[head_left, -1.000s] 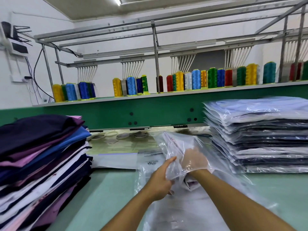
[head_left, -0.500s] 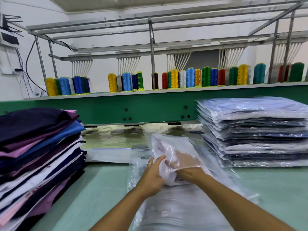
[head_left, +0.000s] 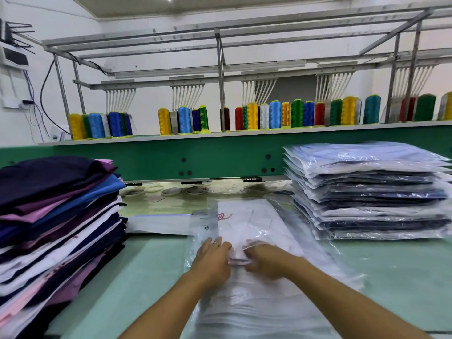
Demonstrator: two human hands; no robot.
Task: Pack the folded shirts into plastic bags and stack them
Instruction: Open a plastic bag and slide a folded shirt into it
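**Workshop desk: white shirt lies bagged under both hands**

Pale green desk (head_left: 137,277) runs across the foreground, backed by a darker green machine beam (head_left: 220,157). Above the beam a shelf carries rows of thread cones (head_left: 275,115) in yellow, blue, green, red and white, under a grey metal frame.

At the middle of the desk lies a clear bag (head_left: 318,260) with a folded white shirt (head_left: 247,221) inside it. The shirt lies flat, and a small red logo (head_left: 223,215) shows through the plastic near its far left corner. Loose plastic spreads out to the right of the shirt and wrinkles toward the near edge.

Both hands rest on the near half of the bag, close together. The left hand (head_left: 212,258) lies palm down with its fingers nearly straight, pressing on the plastic; a ring (head_left: 216,243) sits on one finger. The right hand (head_left: 266,261) has its fingers curled round a fold of the bag between the two hands, though blur softens the fingertips.

On the left stands a tall, leaning pile (head_left: 56,216) of unbagged shirts in navy, purple, blue, white and pink. On the right, well apart from it, stands a stack (head_left: 367,192) of shirts already in bags, with a light blue one on top.
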